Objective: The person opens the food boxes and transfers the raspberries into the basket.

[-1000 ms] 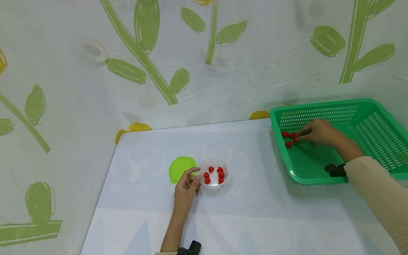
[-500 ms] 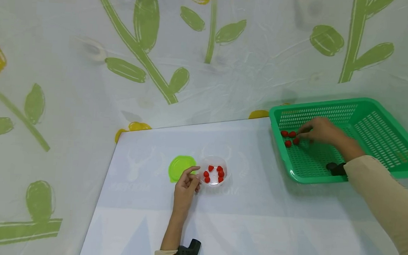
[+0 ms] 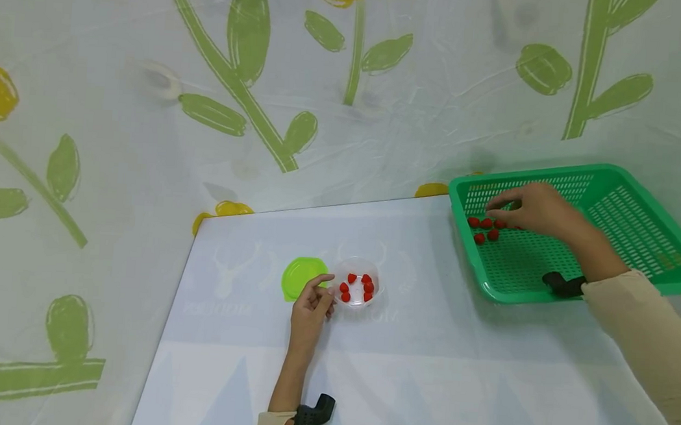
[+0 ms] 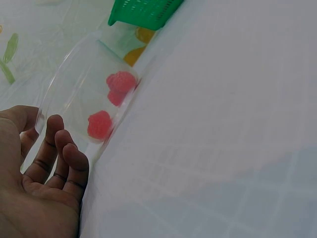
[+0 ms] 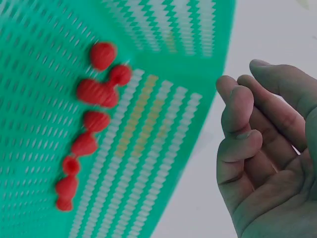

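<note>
My left hand [image 3: 311,308] pinches the rim of a clear plastic tub [image 3: 356,265] between thumb and forefinger. Several small red strawberry-like berries [image 3: 368,287] lie inside the tub; through its wall in the left wrist view, a few of the berries [image 4: 100,125] show. Over the far left part of a green basket [image 3: 511,299] hovers my right hand [image 3: 536,208], its fingers loosely bent. In the right wrist view nothing shows between the fingers of my right hand [image 5: 267,148]. More red berries [image 5: 84,143] lie along that side of the basket floor.
A lime-green lid [image 3: 300,276] lies left of the tub, partly behind my left hand. The white table [image 3: 424,373] meets a flower-printed sheet [image 3: 379,156] at its back edge. Black wrist cameras are strapped to both wrists.
My right hand has risen away from the berries in the basket, uncovering more of them. My left hand and the tub have stayed in place.
</note>
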Available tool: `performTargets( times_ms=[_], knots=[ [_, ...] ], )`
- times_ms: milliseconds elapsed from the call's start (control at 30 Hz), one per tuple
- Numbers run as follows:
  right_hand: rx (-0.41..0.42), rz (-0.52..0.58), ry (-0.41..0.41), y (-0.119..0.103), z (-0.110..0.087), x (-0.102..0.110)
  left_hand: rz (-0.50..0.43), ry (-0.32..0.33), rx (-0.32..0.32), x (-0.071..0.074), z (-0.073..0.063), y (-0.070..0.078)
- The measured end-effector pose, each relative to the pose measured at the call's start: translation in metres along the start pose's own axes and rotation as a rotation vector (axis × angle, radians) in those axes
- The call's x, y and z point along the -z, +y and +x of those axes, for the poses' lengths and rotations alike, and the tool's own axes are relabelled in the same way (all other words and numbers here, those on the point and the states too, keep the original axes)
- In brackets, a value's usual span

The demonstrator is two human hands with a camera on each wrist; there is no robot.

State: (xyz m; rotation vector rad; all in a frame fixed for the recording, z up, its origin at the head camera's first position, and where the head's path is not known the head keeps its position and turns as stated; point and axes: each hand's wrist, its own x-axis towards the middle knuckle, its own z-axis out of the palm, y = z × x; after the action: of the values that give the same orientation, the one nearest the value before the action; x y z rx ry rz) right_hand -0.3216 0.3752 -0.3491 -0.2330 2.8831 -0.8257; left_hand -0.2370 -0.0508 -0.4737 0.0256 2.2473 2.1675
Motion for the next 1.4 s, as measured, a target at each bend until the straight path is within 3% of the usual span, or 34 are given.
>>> performTargets(
  times_ms=[367,533,767,967,1400],
  knots=[
    [0.069,0.076,0.047,-0.047,-0.018,-0.016,0.003,-0.016,0.000,0.001,0.000,0.002],
    [0.178,0.119,0.032,-0.059,-0.016,-0.035,0.003,-0.013,-0.006,0.001,0.000,0.002],
    [0.266,0.188,-0.031,-0.075,-0.011,-0.067,-0.006,-0.007,0.006,0.003,0.011,-0.029],
    [0.344,0.226,-0.077,-0.088,-0.006,-0.095,-0.007,0.007,-0.012,0.003,0.011,-0.034],
    [0.342,0.204,-0.191,-0.121,0.004,-0.136,0.009,0.006,-0.024,0.004,0.010,-0.033]
  ],
)
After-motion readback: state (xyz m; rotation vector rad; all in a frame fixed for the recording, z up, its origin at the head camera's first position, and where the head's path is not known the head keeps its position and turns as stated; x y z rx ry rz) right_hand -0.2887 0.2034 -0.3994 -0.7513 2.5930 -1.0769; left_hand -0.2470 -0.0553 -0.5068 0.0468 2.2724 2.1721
